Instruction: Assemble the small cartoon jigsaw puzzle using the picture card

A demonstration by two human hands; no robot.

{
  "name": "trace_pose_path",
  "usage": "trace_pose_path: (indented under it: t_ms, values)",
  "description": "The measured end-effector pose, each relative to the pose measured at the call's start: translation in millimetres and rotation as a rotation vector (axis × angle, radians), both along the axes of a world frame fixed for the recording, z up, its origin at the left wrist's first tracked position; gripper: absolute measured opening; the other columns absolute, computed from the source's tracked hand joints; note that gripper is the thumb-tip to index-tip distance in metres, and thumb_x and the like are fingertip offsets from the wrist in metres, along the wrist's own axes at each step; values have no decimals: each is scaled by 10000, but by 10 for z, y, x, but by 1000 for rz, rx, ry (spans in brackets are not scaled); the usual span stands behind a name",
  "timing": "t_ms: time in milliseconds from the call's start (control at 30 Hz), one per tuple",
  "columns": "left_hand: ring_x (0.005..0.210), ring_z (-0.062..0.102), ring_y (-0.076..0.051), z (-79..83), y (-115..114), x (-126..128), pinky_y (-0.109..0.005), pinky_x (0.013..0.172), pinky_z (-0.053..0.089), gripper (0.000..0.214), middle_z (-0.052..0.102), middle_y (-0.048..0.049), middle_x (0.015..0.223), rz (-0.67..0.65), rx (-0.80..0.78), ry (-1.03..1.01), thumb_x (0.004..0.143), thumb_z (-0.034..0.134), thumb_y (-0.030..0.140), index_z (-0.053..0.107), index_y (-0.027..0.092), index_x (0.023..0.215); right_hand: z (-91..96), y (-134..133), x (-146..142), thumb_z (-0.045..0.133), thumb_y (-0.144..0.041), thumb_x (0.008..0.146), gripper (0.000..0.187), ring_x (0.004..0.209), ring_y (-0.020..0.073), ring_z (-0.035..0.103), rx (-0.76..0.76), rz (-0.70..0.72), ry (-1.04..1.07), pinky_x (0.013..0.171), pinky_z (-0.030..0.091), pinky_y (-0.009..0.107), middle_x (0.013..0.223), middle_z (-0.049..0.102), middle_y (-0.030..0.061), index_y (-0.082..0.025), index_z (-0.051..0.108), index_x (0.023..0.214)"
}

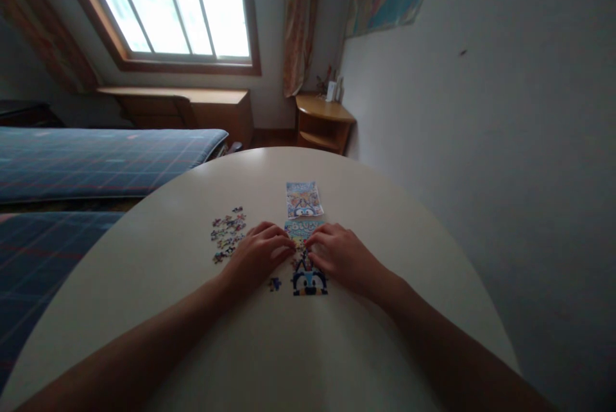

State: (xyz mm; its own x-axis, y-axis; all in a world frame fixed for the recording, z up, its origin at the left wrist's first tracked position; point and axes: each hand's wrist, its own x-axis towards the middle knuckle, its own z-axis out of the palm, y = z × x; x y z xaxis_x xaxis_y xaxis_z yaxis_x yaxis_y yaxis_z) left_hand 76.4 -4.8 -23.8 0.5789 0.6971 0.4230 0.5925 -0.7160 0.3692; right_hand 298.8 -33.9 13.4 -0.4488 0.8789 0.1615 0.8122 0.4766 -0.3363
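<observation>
A partly assembled jigsaw puzzle (309, 283) lies on the white round table (269, 354), with a blue cartoon dog's face on its near part and a lettered strip at its far end. My left hand (260, 250) reaches its left side, fingers bent and fingertips together at the puzzle's middle. From the right, my right hand (344, 255) meets it there, thumb and fingers curled over the edge. Small jigsaw pieces show between the two sets of fingertips; the hands partly hide them. Beyond the puzzle lies a printed picture sheet (303, 200) with a matching design.
Several loose jigsaw pieces (227, 232) are scattered left of my left hand. One more loose piece (274, 284) lies near the puzzle's lower left. A bed with plaid covering (106, 162) stands left of the table, a corner shelf (325, 108) behind it, and a wall to the right.
</observation>
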Motion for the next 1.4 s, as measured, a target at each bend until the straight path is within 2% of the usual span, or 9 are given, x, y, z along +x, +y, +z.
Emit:
trace_pose_path:
  t_ms: [267,433,1033,1133,1267,1400]
  values:
    - [998,588,-223,95,-104,-31,-398,895,497,201,707,-63,1007,-103,71,74,971,548,266,746,241,996,38,-103,-31,673,-292,893,255,1079,260,591,12,17,-55,930,438,415,1140,684,92,-229,706,1139]
    - [1013,585,-224,114,-122,-37,-400,896,498,218,699,-64,1034,-114,65,89,962,547,254,736,265,1070,36,-110,-20,677,-299,891,280,1064,254,594,14,36,-61,917,442,409,1134,683,86,-251,701,1166]
    - [1022,579,-227,111,-129,-29,-404,902,503,217,678,-66,1091,-104,46,81,963,533,232,706,260,1092,91,-170,-44,632,-278,917,258,1102,259,591,10,85,-114,943,437,421,1187,682,87,-221,697,1160]
    - [1026,582,-223,99,-124,-39,-400,910,505,212,680,-64,1087,-74,46,79,970,525,238,705,251,1081,78,-151,-31,635,-283,918,253,1092,260,600,22,89,-121,938,436,424,1178,690,88,-218,695,1155]
    - [1012,594,-230,66,-95,-82,-411,902,513,194,683,-71,1089,30,75,70,966,519,254,701,218,1026,66,-108,1,648,-283,910,213,1079,262,607,35,52,-107,926,450,418,1157,694,97,-187,707,1091]
    - [1032,600,-251,86,-19,-197,-433,919,517,202,680,-82,1129,161,112,74,946,523,260,700,205,1024,48,-78,35,632,-327,928,259,1102,254,590,47,111,-63,943,446,429,1198,671,72,-246,690,1167]
